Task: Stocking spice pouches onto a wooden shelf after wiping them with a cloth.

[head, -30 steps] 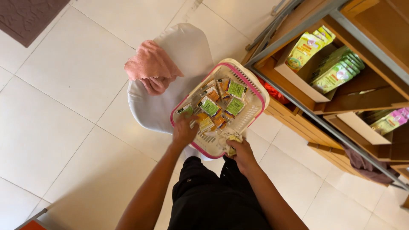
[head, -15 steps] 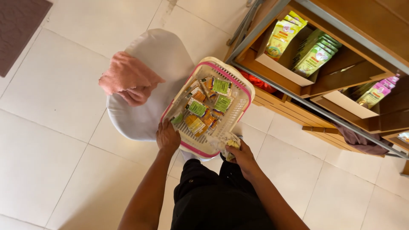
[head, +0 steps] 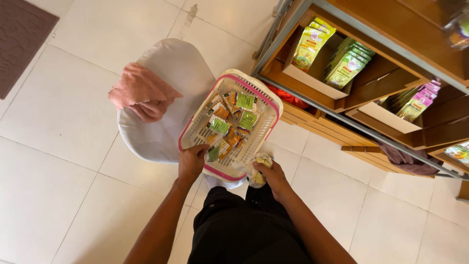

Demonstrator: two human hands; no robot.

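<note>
Now the basket, a cream plastic crate with a pink rim, sits right of center in the frame, its near end gripped by both hands. Against the view 1 s ago it lies further over the white chair seat, and the shelf unit takes up more of the upper right, so the head has swung toward the shelves while the basket kept its place between the hands.

Left hand: fingers curled over the near rim, thumb inside touching a green-labelled packet; closed on the rim. Right hand: closed around a crumpled pale cloth, pressed against the basket's near right corner. Grip looks the same in all 3 views; the load seems carried or steadied, not set down, though whether its far end rests on the chair cannot be told.

Inside: small sachets, green and orange labels, loose in 1 layer.

Surface and room: white tiled floor. Pink towel draped on the chair's left edge. Dark mat at upper left. Wooden shelves with a grey metal frame at upper right, holding yellow-green pouches, green pouches and pink ones in open boxes.
</note>
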